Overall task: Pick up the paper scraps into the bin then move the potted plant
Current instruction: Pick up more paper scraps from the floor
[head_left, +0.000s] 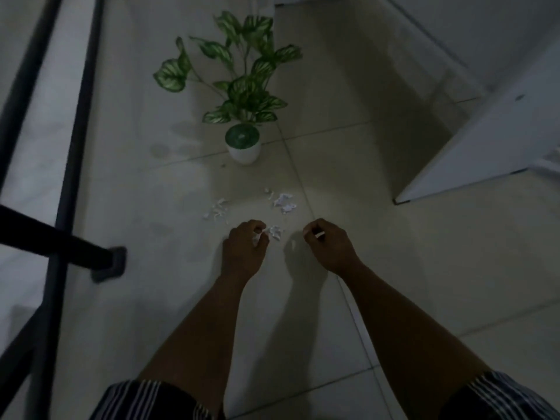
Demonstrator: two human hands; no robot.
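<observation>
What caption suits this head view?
Both hands, left hand and right hand, gather white paper scraps from the tiled floor near a white-potted green plant.

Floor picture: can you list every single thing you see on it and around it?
Plant: one, green and white leaves, floor, far middle.
Pot: one, white, under the plant.
Scraps: several, white, scattered on the floor between pot and hands.
Frame: one, black bars, left side.
Panel: one, white, right side.
Floor: pale tiles.
Left hand: closed on scraps.
Right hand: pinching a white scrap.
</observation>
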